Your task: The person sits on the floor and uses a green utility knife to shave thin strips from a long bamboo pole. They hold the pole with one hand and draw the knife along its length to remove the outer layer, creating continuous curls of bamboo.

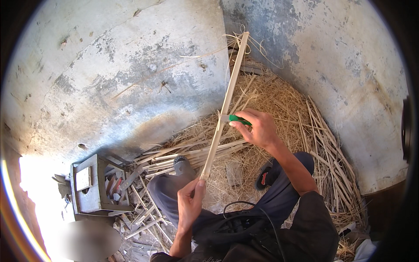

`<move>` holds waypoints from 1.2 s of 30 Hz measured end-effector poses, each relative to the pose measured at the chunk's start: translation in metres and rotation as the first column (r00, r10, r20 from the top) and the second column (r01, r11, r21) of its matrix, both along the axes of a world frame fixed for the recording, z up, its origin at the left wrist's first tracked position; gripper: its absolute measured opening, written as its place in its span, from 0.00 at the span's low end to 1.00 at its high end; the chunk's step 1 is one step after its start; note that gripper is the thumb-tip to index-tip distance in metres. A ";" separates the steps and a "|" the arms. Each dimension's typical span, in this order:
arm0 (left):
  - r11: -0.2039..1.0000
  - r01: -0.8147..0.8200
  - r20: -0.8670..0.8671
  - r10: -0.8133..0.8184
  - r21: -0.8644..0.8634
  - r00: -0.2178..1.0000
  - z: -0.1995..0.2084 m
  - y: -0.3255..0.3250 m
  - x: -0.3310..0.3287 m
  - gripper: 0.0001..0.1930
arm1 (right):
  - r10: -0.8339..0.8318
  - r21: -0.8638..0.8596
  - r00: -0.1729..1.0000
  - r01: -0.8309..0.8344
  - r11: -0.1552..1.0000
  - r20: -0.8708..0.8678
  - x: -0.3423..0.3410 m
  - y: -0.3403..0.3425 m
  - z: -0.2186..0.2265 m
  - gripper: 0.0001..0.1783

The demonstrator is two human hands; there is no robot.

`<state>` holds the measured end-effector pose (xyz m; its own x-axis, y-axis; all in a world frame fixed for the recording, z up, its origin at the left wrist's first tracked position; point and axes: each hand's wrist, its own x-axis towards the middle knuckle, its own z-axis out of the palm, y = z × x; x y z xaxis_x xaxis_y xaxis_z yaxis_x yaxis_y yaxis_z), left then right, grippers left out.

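Observation:
A long pale strip of split wood or bamboo [233, 83] slants up and away from me, its far end near the corner of the walls. My left hand [190, 201] is closed around its near end, thumb on top. In my right hand [260, 127] is a small knife with a green handle [239, 119]. Its short blade lies against the strip about midway along, where a thin sliver curls off the edge. Fine curled fibres [262, 47] hang around the strip's far end.
Straw-like shavings [279, 102] cover the floor between my legs and the walls. Loose strips [334, 166] are piled at the right, others [187, 155] at the left. A wooden stool [102, 187] lies at left with odd pieces inside. A grey block [234, 173] sits between my feet.

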<state>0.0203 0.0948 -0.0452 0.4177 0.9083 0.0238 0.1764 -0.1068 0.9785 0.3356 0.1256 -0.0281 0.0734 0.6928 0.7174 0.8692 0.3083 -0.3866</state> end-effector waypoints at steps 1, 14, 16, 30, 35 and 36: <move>1.000 -0.003 -0.003 0.003 0.006 1.000 0.000 0.000 0.000 0.19 | -0.001 0.000 1.000 0.001 1.000 -0.012 0.000 0.001 0.000 0.19; 0.995 0.033 -0.112 -0.043 -0.096 0.993 -0.020 -0.016 -0.022 0.12 | -0.139 -0.040 0.989 0.137 0.990 -0.052 0.050 0.013 0.002 0.20; 0.996 0.032 -0.120 -0.042 -0.086 0.992 -0.013 -0.017 -0.021 0.11 | -0.133 -0.038 0.990 0.131 0.991 -0.045 0.048 0.013 0.001 0.21; 0.989 0.073 -0.165 -0.093 -0.127 0.982 -0.025 -0.033 -0.049 0.12 | -0.315 -0.161 0.949 0.308 0.938 -0.017 0.103 0.032 -0.014 0.20; 0.989 0.078 -0.223 -0.105 -0.126 0.969 -0.010 -0.038 -0.051 0.13 | -0.369 -0.239 0.924 0.338 0.910 -0.100 0.125 0.040 -0.024 0.22; 0.988 0.093 -0.235 -0.120 -0.124 0.965 -0.014 -0.038 -0.057 0.13 | -0.382 -0.252 0.912 0.338 0.907 -0.149 0.132 0.040 -0.027 0.22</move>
